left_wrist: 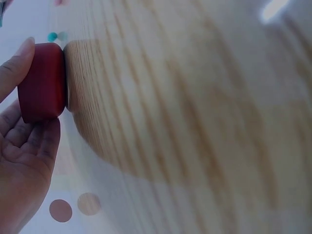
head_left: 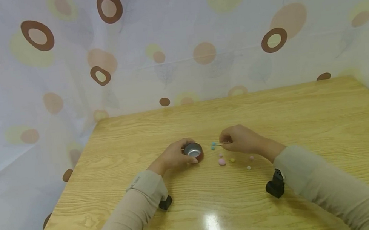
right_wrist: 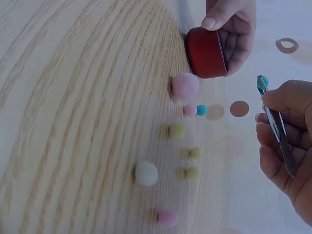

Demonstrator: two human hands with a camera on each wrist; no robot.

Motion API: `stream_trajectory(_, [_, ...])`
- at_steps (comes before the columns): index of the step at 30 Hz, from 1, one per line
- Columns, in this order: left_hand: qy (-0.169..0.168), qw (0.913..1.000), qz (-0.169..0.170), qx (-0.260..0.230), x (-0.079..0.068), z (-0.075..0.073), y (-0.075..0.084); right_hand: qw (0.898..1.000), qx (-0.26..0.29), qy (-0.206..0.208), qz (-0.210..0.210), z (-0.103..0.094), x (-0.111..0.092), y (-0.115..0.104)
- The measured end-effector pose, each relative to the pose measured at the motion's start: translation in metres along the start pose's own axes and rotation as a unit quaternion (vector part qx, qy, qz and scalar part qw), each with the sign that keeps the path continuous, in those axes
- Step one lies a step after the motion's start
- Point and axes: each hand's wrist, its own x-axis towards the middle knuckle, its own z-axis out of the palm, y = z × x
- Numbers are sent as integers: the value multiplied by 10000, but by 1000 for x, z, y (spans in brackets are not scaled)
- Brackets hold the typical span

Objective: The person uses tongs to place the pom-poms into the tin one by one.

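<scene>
A small red bowl with a silvery inside stands on the table, and my left hand grips it from the left side, thumb at the near side and fingers around the back. To its right, my right hand pinches metal tweezers. Their tips point left toward the bowl and hold a teal pom-pom, raised above the table in the right wrist view. Another teal pom-pom lies on the wood below the tips, beside a small pink pom-pom.
A bigger pink pom-pom lies close to the bowl. Several others are scattered nearer me, among them a yellow one, a white one and a pink one. Behind the wooden table hangs a patterned curtain.
</scene>
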Motion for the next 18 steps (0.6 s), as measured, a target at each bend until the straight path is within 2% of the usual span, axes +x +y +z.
stream_trajectory(14, [-19,9999,58,-152,1,-1,-1,9999,86,-62,-15,13,17,-12])
stream_trajectory(15, [-37,9998,57,-182,-2,-1,3,9999,81,-79,4,14,18,-12])
stream_trajectory(18, [-31,9998,62,-180,-1,-1,3,9999,96,-91,8,18,23,-14])
